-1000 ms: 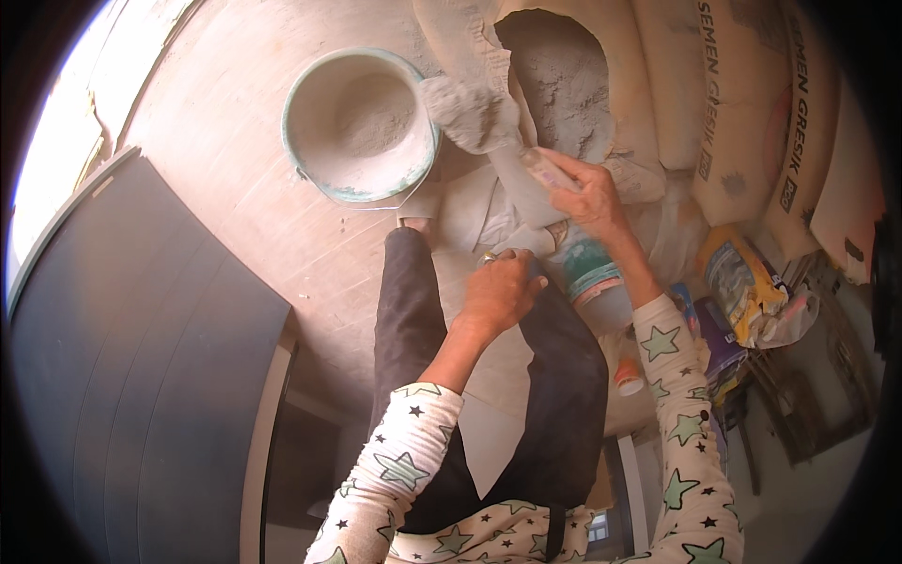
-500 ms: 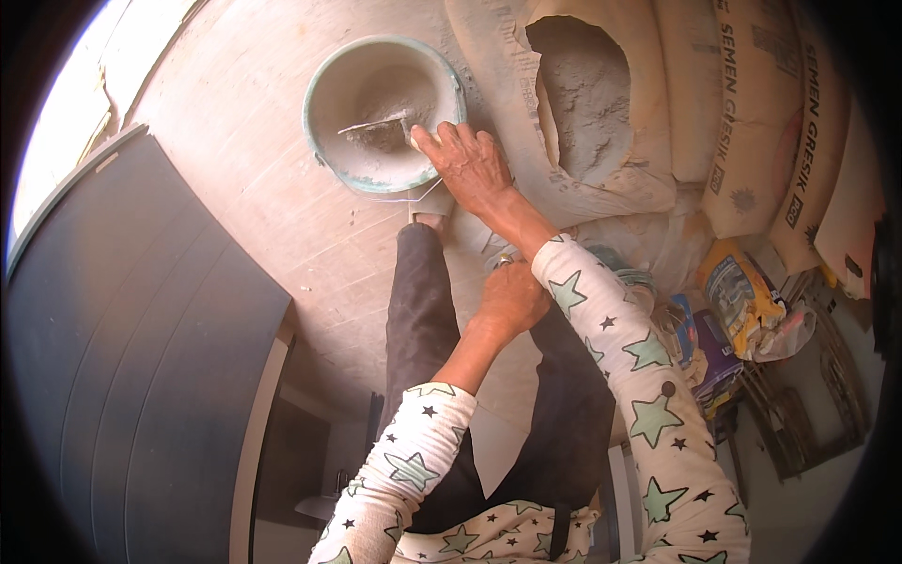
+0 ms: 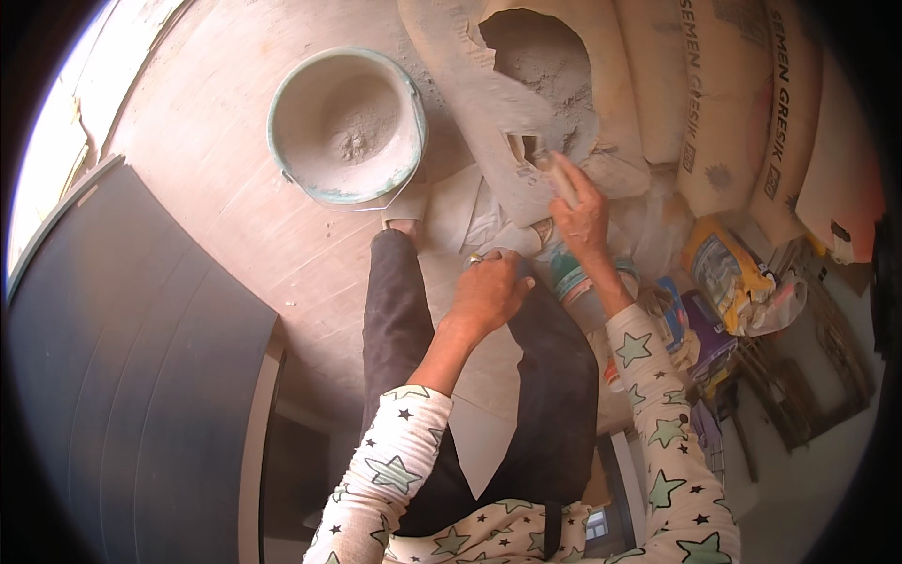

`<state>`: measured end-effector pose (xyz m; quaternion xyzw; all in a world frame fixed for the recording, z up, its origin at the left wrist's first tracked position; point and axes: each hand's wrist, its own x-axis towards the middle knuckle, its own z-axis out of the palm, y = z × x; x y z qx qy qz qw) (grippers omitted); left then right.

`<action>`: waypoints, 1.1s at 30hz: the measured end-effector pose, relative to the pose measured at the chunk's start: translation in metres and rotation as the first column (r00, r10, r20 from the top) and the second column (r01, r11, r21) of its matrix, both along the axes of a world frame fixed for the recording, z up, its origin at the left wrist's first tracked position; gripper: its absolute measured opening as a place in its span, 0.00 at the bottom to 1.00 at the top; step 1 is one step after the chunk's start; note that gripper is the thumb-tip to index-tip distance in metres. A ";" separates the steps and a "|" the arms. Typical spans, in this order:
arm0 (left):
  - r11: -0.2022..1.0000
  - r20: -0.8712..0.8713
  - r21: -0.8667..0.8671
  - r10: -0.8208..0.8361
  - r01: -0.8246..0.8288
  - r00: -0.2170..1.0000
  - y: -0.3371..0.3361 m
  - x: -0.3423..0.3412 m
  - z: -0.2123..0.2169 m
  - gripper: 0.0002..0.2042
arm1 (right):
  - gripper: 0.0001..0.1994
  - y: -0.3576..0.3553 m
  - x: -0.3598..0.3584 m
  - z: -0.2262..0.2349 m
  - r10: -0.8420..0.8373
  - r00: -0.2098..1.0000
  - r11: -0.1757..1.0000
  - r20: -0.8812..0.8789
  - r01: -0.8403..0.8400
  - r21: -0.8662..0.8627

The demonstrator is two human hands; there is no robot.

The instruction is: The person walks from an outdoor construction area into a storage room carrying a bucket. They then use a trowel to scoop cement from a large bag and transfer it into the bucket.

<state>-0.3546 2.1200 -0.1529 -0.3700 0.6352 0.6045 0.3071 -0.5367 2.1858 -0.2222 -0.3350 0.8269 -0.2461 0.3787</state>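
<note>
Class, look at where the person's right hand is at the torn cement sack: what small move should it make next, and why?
Probably dig the right hand into the torn sack for another scoop. It holds a pale tool at the opening, grey powder lies exposed inside, and the bucket alongside holds only a small heap. The left hand rests on the knee.

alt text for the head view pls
Seen from above, a person's right hand reaches toward a torn-open sack of grey powder, while the left hand rests on the knee. A dusty round bucket holding some powder stands nearby.
</note>
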 end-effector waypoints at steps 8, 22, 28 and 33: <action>1.000 0.003 -0.013 -0.024 0.024 1.000 0.002 0.000 0.006 0.22 | 0.28 0.027 -0.046 -0.087 -0.102 0.952 0.969 -0.289 0.161 0.188; 0.997 0.013 -0.002 -0.084 0.084 0.996 -0.011 -0.019 0.019 0.22 | 0.30 0.008 -0.053 -0.171 -0.144 0.956 0.951 -0.257 0.205 0.230; 0.993 0.001 -0.006 -0.114 0.114 0.993 -0.015 -0.019 0.019 0.22 | 0.31 0.018 -0.053 -0.167 -0.080 0.994 0.968 0.076 0.060 0.244; 0.993 -0.002 -0.004 -0.120 0.120 0.993 -0.015 -0.020 0.021 0.22 | 0.32 0.021 -0.051 -0.175 -0.053 0.962 0.986 0.268 0.008 0.166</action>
